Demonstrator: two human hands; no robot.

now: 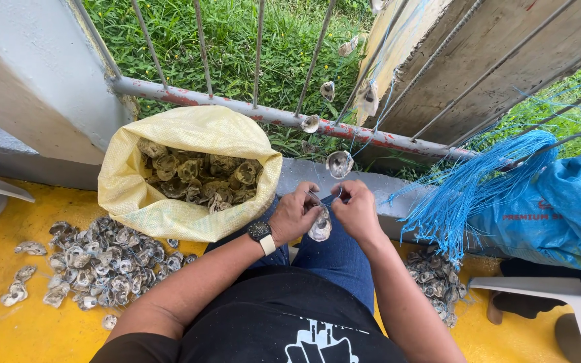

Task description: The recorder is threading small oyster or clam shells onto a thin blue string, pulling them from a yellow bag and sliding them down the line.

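Note:
My left hand point(295, 214) and my right hand point(356, 210) meet above my knees, pinching a thin blue string point(327, 199) between the fingertips. An oyster shell point(320, 226) hangs just below the two hands, against my left palm. Above them the string runs up past several more shells point(339, 163) strung along it toward the railing. A black watch sits on my left wrist.
A yellow sack point(169, 215) full of shells stands to the left. Loose shells point(102, 259) lie piled on the yellow floor at left, and a smaller pile point(435, 279) at right. A bundle of blue strings point(469, 185) hangs from a metal railing point(250, 107); a blue bag point(559, 215) lies right.

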